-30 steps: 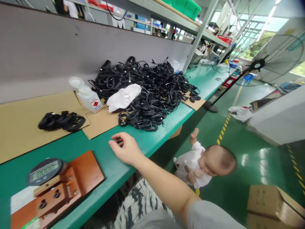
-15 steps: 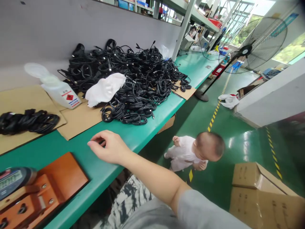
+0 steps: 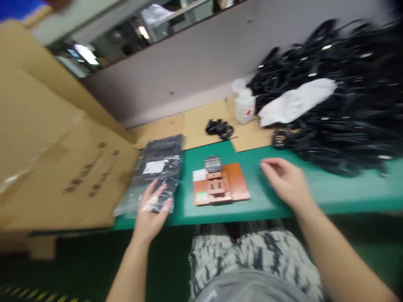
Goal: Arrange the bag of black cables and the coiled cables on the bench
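On the left of the bench my left hand has its thumb and fingers around a clear plastic bag with a dark coiled cable inside. This bag lies over more bagged dark items, one bearing a white label. My right hand rests on the green bench with fingers loosely curled, a gap between thumb and fingers and nothing visible in it. Between the hands sits an orange-brown gauge fixture with a round digital dial; neither hand touches it. Motion blurs the view.
Large cardboard boxes stand at the left. Behind the fixture, a small black cable bundle lies on cardboard sheets, near a white bottle. A large heap of black cables with a white cloth covers the right.
My view has swung left, from the aisle with a small child and a fan to the bench front. My left hand and the bags have come into view. My right hand stays loosely curled on the bench.
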Available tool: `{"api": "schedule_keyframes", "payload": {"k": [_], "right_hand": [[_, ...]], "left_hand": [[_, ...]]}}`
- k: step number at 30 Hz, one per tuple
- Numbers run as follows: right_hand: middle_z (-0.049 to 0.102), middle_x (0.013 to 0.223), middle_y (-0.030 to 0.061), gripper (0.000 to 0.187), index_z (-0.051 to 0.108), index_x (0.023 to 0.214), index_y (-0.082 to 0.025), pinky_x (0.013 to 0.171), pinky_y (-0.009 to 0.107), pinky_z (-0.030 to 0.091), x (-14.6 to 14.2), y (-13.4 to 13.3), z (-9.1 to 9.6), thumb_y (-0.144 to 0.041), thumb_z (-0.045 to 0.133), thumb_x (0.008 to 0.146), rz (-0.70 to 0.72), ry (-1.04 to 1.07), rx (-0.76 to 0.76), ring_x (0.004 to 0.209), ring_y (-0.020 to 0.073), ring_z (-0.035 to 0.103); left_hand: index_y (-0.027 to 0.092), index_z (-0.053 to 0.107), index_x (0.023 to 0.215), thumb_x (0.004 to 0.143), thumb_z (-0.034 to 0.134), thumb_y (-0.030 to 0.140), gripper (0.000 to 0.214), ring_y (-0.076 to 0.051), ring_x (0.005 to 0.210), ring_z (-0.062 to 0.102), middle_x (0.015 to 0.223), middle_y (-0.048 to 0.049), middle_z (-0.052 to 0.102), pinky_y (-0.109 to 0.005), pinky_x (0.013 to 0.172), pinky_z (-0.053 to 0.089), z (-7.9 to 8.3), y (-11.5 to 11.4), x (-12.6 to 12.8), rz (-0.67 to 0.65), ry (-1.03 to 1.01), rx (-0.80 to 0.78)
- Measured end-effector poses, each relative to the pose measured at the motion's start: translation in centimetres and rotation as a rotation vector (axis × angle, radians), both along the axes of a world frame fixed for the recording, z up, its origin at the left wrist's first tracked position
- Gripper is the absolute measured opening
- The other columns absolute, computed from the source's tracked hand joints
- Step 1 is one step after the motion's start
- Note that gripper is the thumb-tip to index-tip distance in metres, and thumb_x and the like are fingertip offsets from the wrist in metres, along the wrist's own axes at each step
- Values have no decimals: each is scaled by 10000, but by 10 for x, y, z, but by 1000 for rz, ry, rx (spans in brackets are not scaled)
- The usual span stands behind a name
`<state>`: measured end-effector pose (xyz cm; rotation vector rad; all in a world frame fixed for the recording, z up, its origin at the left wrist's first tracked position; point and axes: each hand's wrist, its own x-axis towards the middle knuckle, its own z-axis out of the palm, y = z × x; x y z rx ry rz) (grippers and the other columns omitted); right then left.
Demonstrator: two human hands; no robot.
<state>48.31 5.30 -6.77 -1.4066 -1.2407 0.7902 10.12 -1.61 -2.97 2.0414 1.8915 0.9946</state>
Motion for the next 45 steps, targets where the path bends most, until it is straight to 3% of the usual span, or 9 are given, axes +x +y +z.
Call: {"api": "schedule_keyframes", "payload": {"k": [6,12,16,22,28,33,40,43,45], "right_hand": [[741,921,108,345,722,896,-226,780,370,527,-1,2,-10,-501,647,701,-60,-89,-164,806,252,688],[742,886,115,441,718,862,-217,756,384,519,-3,-1,2,-562,636,599,-100,-95,-242,811,287,688],[740,864,108,489,712,853,-216,771,394,508,-6,-2,10,-580,638,534,-114,-51,-310,817,299,683],[742,882,90,517,715,849,-233,832,415,490,-7,-3,16,-598,631,493,-108,-60,-369,867,320,673],[741,926,99,521,715,838,-233,843,435,488,-8,-4,19,-612,611,495,-84,-127,-375,915,349,663],[746,916,92,525,716,848,-225,859,440,498,-5,-4,15,-622,629,515,-73,-108,-363,927,355,672],[751,933,101,484,718,893,-194,809,411,544,-1,0,-4,-614,636,667,-4,-88,-169,865,310,695],[747,959,96,446,713,927,-192,790,383,549,0,1,-11,-587,631,736,17,-110,-122,863,285,697],[739,992,96,427,709,936,-193,793,375,548,-1,1,-13,-575,623,765,30,-127,-103,882,276,693]], "left_hand": [[221,634,1254,892,611,269,366,-293,1337,478,1471,-95,467,-460,1123,415,-11,-8,-3,17,30,72],[241,494,1421,853,621,288,584,-395,1468,203,1590,-125,247,-611,1167,270,-18,0,14,206,257,-99],[236,539,1381,905,604,394,506,-347,1437,308,1554,-124,317,-536,1180,304,-18,2,16,241,212,-53],[303,543,1367,932,576,422,452,-284,1425,361,1565,-53,329,-468,1176,340,-9,-27,4,236,46,-119],[254,433,1460,819,710,352,706,-356,1444,302,1609,-111,202,-520,1164,346,-16,-18,5,331,147,-134],[225,558,1358,842,662,263,527,-315,1355,439,1494,-111,411,-490,1147,382,-19,-11,6,305,176,-19],[281,629,1268,870,624,384,411,-321,1292,515,1444,-74,490,-508,1113,429,-13,-63,-6,394,50,41],[361,650,1234,825,663,481,427,-331,1266,548,1393,-21,557,-519,1106,438,2,-97,-12,503,-73,-31],[403,652,1228,798,683,501,442,-346,1271,547,1348,6,606,-550,1094,438,18,-116,-14,491,-131,-58]]}}
